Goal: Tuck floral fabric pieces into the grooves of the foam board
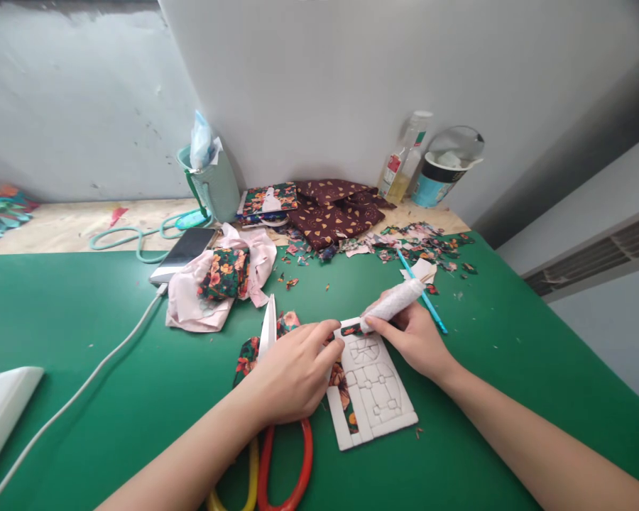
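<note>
A white board (375, 387) with a carved line pattern lies on the table, with strips of floral fabric (343, 390) set along its left and top sides. My right hand (418, 337) is closed around a thick stick-like tool wrapped in white (392, 304), its lower end at the board's top edge. With fingers bent, my left hand (297, 369) holds the board's upper left edge; its thumb is hidden. Under that hand lie scissors with red and yellow handles (307, 465), blades pointing away, beside floral cloth (248, 355).
Pink and floral cloth (194, 294) lies by a phone (184, 252) with a white cable (104, 365). Fabric scraps (420, 241), a blue pencil (431, 305) and brown cloth (335, 209) lie farther back. A green holder (218, 188), a bottle (405, 160) and a tub (437, 184) stand by the wall.
</note>
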`<state>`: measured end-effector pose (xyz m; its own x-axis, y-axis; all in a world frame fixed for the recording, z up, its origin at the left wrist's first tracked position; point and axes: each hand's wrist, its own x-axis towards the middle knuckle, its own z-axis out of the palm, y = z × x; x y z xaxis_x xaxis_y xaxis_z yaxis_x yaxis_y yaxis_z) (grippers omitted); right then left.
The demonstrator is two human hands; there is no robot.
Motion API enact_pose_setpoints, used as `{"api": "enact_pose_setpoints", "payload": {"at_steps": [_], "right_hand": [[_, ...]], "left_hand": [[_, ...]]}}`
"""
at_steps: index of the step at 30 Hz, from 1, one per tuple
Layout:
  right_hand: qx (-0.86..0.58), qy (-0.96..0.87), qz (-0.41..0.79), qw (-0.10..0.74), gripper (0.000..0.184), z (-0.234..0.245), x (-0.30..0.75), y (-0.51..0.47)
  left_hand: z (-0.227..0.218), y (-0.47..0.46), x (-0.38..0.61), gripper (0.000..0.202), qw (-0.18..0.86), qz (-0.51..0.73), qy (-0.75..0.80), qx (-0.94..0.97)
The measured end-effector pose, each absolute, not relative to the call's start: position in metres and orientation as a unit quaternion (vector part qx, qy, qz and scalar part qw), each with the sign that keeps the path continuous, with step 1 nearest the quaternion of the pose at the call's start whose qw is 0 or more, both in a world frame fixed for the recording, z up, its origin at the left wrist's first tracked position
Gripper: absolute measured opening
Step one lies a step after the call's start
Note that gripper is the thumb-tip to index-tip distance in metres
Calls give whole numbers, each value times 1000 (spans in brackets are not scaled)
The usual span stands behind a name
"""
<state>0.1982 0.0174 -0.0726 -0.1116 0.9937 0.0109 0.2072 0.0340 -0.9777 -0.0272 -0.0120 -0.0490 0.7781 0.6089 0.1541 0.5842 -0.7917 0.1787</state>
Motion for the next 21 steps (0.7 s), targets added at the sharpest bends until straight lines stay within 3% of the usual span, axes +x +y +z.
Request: {"api": "enact_pose_setpoints", "payload": {"at_steps": [7,21], "right_hand": [[-521,-593,455,412,35,-75,201,19],[-530,-624,424,386,30,-70,199,17]], "left_hand": [[-48,-12,-28,41,67,95,309,944],[-46,-11,-27,36,79,95,307,944]]}}
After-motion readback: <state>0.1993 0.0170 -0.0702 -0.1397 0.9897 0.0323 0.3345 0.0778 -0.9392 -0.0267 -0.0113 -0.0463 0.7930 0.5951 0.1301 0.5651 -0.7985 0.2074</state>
